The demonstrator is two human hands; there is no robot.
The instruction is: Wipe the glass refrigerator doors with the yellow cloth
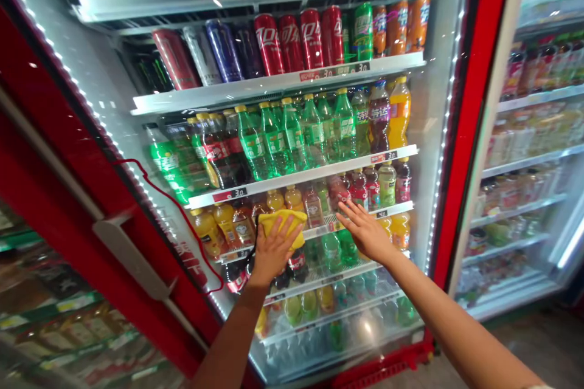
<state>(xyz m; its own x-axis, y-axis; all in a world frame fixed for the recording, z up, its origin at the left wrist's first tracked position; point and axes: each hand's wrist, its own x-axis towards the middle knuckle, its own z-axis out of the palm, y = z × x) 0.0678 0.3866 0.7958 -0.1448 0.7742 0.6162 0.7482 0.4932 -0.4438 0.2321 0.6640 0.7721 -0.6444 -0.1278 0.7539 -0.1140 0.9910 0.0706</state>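
Observation:
My left hand [270,253] presses a folded yellow cloth [295,220] against the glass door [292,88] of a drinks fridge, its fingers laid over the cloth. To the right, my right hand [365,232] is open with fingers spread and holds nothing. It is at the glass; whether the palm touches it I cannot tell. Behind the pane, shelves carry red cola cans [311,39], green soda bottles [294,127] and small juice bottles [359,188]. Part of the lower shelves is hidden by my hands and forearms.
A pale door handle [134,258] sticks out from the red frame [469,103] on the left side. A thin red cord-like line [185,206] runs nearby. Another lit drinks fridge [529,194] stands at the right, and packed shelves [77,331] are at the lower left.

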